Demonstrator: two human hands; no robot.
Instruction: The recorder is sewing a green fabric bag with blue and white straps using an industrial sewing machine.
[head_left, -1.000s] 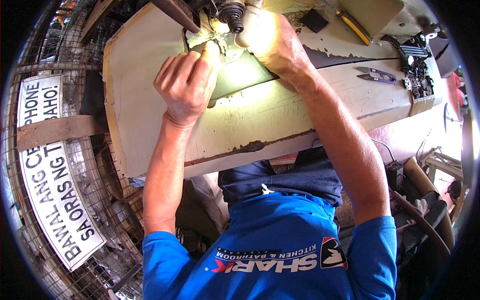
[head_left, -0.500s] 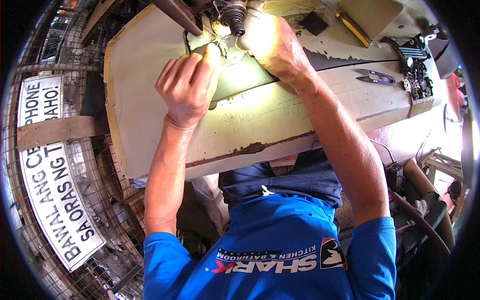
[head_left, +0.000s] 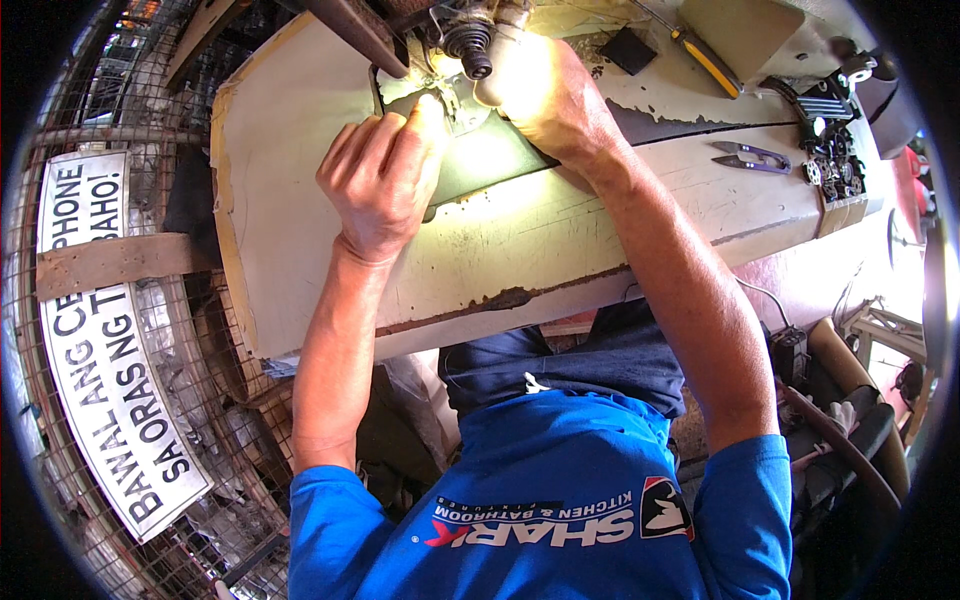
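Note:
At the far side of a worn pale sewing table point(head_left: 300, 200), the dark lower end of a sewing machine head point(head_left: 470, 48) reaches down. My left hand point(head_left: 378, 178) is closed beside the metal presser foot area point(head_left: 452, 105), thumb and forefinger pinched together. Whatever lies between those fingertips is too small and overexposed to make out. A round lamp bulb point(head_left: 488, 93) glows next to my right hand point(head_left: 568, 118), which is raised on the right of the machine's needle area. Strong glare and the hand itself hide its fingers.
To the right on the table lie thread snips point(head_left: 755, 158), a yellow-and-black screwdriver point(head_left: 708, 62) and a dark square piece point(head_left: 628, 49). A mechanism with dark wheels point(head_left: 835, 170) sits at the right edge. Wire mesh with a white sign point(head_left: 110, 400) stands at the left.

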